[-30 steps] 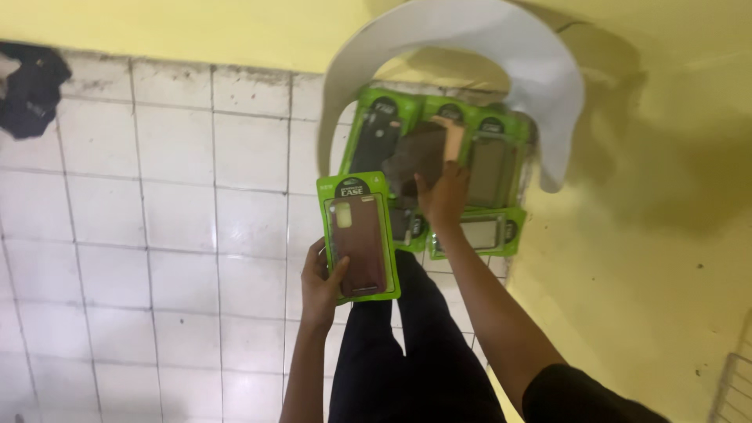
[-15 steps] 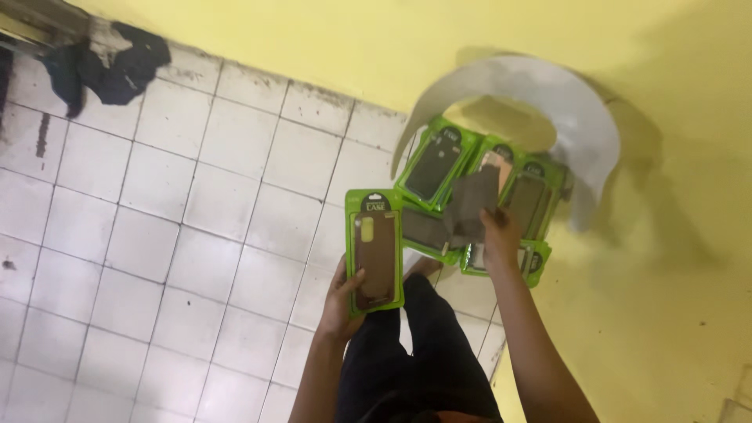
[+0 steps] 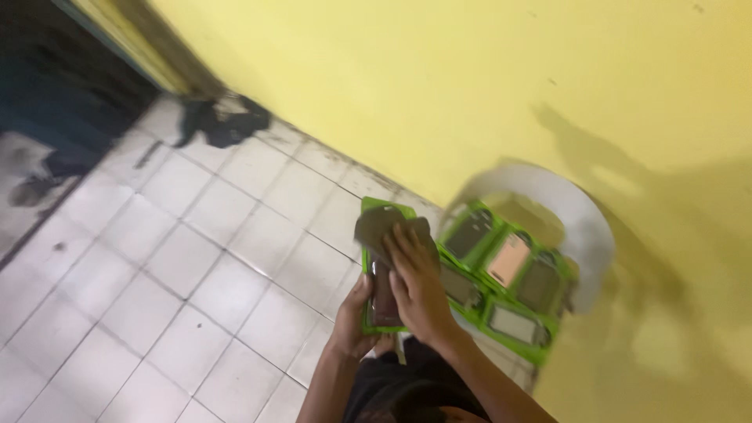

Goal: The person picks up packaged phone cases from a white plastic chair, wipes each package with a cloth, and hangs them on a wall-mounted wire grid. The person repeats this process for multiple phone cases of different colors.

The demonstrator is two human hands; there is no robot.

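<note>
Left hand (image 3: 354,321) gripping, right hand (image 3: 415,286) overlapping.
</note>
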